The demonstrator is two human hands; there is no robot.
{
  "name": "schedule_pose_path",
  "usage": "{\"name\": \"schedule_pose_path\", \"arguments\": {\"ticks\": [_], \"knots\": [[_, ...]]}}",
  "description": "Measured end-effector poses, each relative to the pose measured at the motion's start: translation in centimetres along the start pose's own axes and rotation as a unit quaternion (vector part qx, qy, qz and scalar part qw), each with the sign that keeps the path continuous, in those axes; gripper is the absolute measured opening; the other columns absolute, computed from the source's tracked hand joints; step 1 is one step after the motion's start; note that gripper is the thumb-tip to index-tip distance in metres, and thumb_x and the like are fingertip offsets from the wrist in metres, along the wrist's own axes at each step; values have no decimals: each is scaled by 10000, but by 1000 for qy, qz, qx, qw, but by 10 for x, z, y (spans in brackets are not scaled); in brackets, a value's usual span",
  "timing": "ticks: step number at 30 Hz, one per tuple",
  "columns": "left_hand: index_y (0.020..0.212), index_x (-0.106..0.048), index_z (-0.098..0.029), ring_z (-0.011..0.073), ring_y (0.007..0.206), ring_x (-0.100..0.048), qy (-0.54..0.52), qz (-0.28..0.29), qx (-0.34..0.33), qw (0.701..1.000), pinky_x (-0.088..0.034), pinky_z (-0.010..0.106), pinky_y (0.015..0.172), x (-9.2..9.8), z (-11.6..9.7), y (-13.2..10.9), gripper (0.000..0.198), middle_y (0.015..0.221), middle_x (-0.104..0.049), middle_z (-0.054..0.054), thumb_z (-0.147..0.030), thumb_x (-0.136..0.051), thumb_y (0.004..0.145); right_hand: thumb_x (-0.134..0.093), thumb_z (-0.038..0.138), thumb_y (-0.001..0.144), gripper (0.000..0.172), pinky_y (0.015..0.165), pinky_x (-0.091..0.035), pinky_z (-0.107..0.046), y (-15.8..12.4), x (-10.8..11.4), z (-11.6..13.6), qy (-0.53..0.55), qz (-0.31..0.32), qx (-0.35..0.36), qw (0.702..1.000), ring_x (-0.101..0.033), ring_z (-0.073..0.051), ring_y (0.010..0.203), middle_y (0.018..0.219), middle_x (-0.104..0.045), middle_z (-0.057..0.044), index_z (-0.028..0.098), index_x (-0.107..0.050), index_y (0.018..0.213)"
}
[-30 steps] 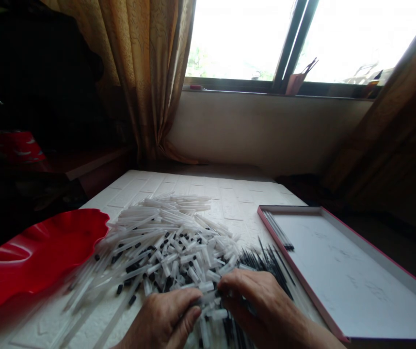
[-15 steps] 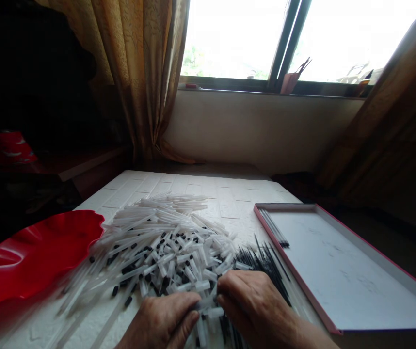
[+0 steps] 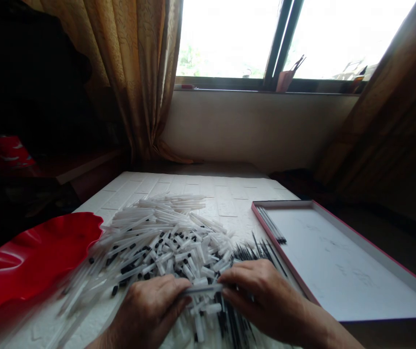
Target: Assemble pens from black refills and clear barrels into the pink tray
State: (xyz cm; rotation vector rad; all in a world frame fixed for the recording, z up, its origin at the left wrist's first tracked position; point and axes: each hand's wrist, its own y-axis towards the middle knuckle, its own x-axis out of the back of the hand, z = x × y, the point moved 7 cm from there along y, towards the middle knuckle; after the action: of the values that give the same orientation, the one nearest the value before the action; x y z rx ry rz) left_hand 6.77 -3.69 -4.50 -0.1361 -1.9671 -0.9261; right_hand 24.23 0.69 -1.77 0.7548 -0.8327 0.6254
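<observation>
Closest to me, my left hand [image 3: 150,310] and right hand [image 3: 266,298] each pinch 1 end of a clear tube [image 3: 202,289], holding it level over the near edge of the pile of tubes [image 3: 157,232], which spreads toward 12 o'clock on the white table [image 3: 230,194]. Black refills [image 3: 251,253] lie at 1 o'clock, touching the pile. The red dish [image 3: 37,257] sits at 10 o'clock. The pink-rimmed tray [image 3: 339,271] at 2 o'clock holds a few thin rods [image 3: 271,225]. Farthest off, the curtain [image 3: 138,72] hangs at 11 o'clock and the window [image 3: 230,34] is at 12.

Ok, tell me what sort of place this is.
Probably a home workroom: curtain by the window, a pile of clear tubes on the table, a tray beside it, left hand and right hand pinching one tube.
</observation>
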Motion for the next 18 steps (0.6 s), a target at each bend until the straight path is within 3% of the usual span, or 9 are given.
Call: {"name": "schedule_pose_path", "arguments": {"ticks": [4, 7, 10, 13, 15, 18], "knots": [[1012, -646, -242, 143, 709, -753, 22, -62, 24, 998, -544, 187, 666, 22, 19, 7, 87, 836, -768, -12, -228, -564, 984, -531, 291, 958, 230, 600, -487, -255, -2, 30, -27, 53, -53, -59, 995, -649, -149, 626, 717, -711, -29, 177, -719, 890], [999, -671, -246, 161, 756, -734, 46, -89, 24, 995, -551, 229, 715, 27, 21, 9, 92, 841, -751, 2, -225, -588, 966, -557, 320, 935, 233, 580, -497, -250, -7, 45, -48, 112, -124, -112, 980, -651, -151, 627, 715, -719, -30, 171, -728, 883], [1085, -689, -275, 243, 1034, -681, 78, -62, 8, 995, -516, 378, 941, 11, 11, 9, 168, 1068, -734, 54, -253, -618, 934, -567, 380, 919, 280, 499, -473, -237, -11, 47, -64, 186, -188, -155, 952, -606, -135, 548, 667, -693, -26, 157, -730, 870], [1228, -647, -288, 336, 1311, -512, 130, -2, -6, 991, -394, 536, 1089, -13, -1, 10, 352, 1381, -615, 87, -248, -663, 879, -583, 393, 905, 289, 499, -482, -238, -10, 38, -67, 224, -187, -171, 941, -603, -135, 548, 667, -695, -33, 147, -734, 901], [1277, -619, -281, 346, 1360, -464, 151, 25, -6, 988, -368, 574, 1104, -24, -5, 11, 407, 1446, -570, 88, -226, -656, 875, -583, 372, 906, 277, 534, -506, -244, -8, 33, -63, 231, -174, -165, 943, -636, -149, 607, 701, -714, -44, 146, -737, 948], [1181, -664, -283, 329, 1331, -503, 144, 26, 4, 989, -365, 582, 1107, -27, -5, 12, 300, 1395, -618, 65, -210, -627, 893, -572, 346, 903, 266, 556, -517, -249, -4, 29, -53, 226, -162, -145, 950, -652, -157, 655, 738, -727, -52, 148, -740, 962]]}}
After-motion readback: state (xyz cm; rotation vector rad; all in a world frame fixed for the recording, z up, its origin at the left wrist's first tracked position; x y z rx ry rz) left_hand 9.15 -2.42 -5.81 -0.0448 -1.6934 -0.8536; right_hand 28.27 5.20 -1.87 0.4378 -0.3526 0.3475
